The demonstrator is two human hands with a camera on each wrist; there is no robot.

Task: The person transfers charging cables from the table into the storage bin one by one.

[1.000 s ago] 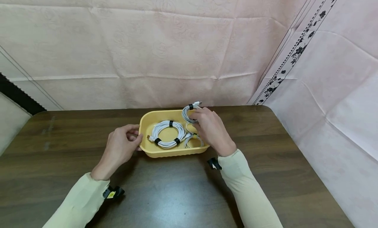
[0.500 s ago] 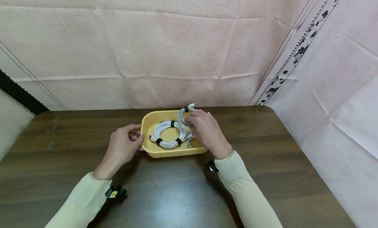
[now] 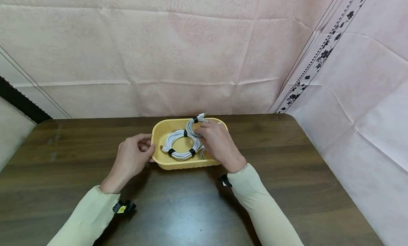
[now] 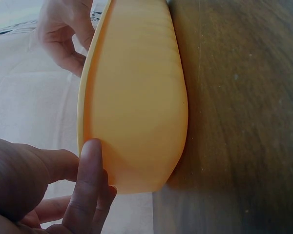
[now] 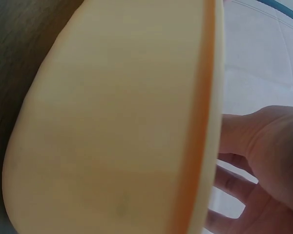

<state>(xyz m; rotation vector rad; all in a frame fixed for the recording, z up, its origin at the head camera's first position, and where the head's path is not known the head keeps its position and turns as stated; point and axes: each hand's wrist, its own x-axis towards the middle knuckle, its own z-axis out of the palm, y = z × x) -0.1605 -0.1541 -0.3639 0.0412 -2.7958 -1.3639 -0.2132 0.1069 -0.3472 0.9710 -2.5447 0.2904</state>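
Observation:
A yellow plastic tray [image 3: 178,165] stands on the table, with a large coil of white cable [image 3: 170,140] bound by black straps inside it. My left hand [image 3: 132,156] holds the tray's left end at the rim; in the left wrist view a finger [image 4: 90,161] lies along the outer wall. Over the tray's right half, my right hand [image 3: 220,143] pinches a smaller strapped cable coil [image 3: 190,127], which overlaps the large coil's back edge. Another small coil [image 3: 202,154] lies mostly hidden under that hand. The tray wall [image 5: 112,122] hides the right fingertips in the right wrist view.
The brown wooden table [image 3: 178,210] runs out to both sides and in front of the tray. Close behind its back edge hangs a pale patterned cloth [image 3: 185,62], and another white cloth [image 3: 366,115] hangs at the right.
My right hand has moved left over the tray with the small coil, bringing it over the large coil's back edge. The other small coil became mostly covered. My left hand stays at the rim.

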